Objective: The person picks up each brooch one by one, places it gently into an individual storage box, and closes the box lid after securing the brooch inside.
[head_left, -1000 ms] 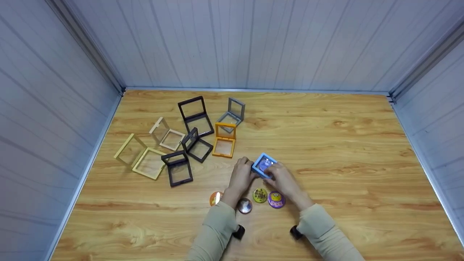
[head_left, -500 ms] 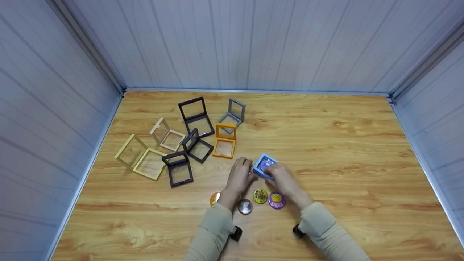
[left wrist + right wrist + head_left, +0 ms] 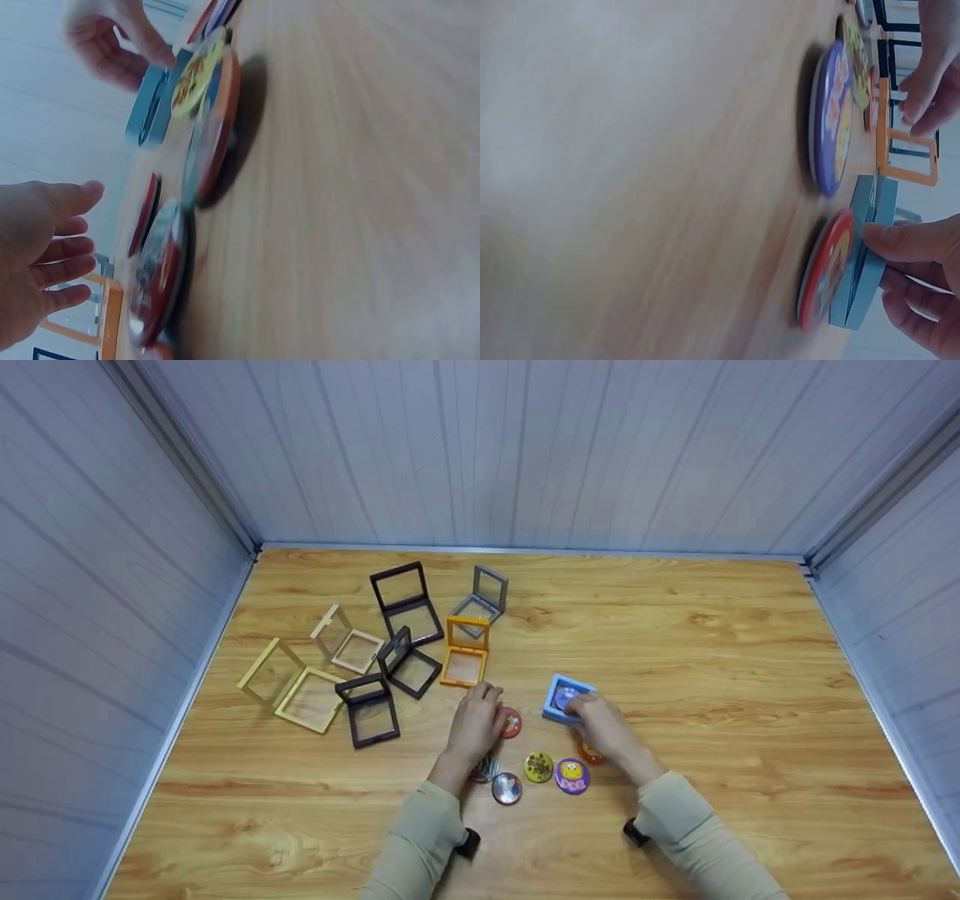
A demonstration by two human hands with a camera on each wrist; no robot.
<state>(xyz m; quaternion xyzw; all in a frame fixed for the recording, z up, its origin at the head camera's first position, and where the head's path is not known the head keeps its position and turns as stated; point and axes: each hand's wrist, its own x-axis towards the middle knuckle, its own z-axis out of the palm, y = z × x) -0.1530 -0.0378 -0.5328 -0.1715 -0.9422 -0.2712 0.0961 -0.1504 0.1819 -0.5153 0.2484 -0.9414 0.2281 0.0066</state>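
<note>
My right hand (image 3: 606, 729) pinches a light-blue square display frame (image 3: 551, 711), thumb on the near edge and fingers on the far side in the right wrist view. The frame is closed around a round blue-purple badge (image 3: 564, 697). To its left, my left hand (image 3: 472, 725) hangs with its fingers loosely extended and holds nothing. Beside that hand lies a red button badge (image 3: 511, 723). An orange-red badge (image 3: 589, 751) is partly hidden under the right hand. Nearer lie a yellow badge (image 3: 538, 767), a purple badge (image 3: 573, 776) and a dark-rimmed badge (image 3: 507, 788).
Several open, hinged display frames stand at the left: an orange frame (image 3: 463, 685), a grey frame (image 3: 502, 594), a yellow frame (image 3: 300, 724), a beige frame (image 3: 358, 668) and black ones, including a large black frame (image 3: 405, 604). Pale panels (image 3: 525, 450) wall in the wooden table (image 3: 712, 660).
The right hand has moved right with the blue frame. My left hand has come away from the frame and shifted left, uncovering the red badge; the orange-red badge now shows under the right hand.
</note>
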